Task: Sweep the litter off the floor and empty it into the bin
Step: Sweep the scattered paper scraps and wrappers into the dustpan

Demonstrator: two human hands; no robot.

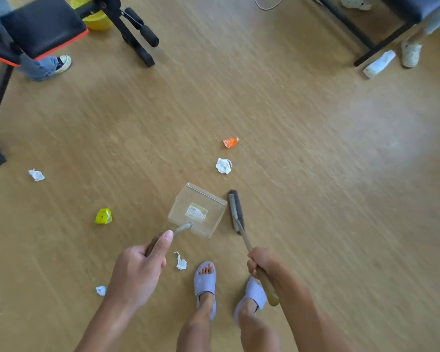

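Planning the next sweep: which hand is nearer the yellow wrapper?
Left. The left hand, gripping the dustpan handle, is right of and below the yellow wrapper; the right hand, holding the brush, is farther right.

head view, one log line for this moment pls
left hand: holds dustpan handle | right hand: holds brush | pan: no litter in it | nearest litter: white wad ahead

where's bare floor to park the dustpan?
Widest bare floor is on the right, from the brush out to the far bench legs. Another patch lies between the dustpan and the left bench. Crowded: ahead by the orange wrapper and white wad, and the lower left with the yellow wrapper and paper scraps.
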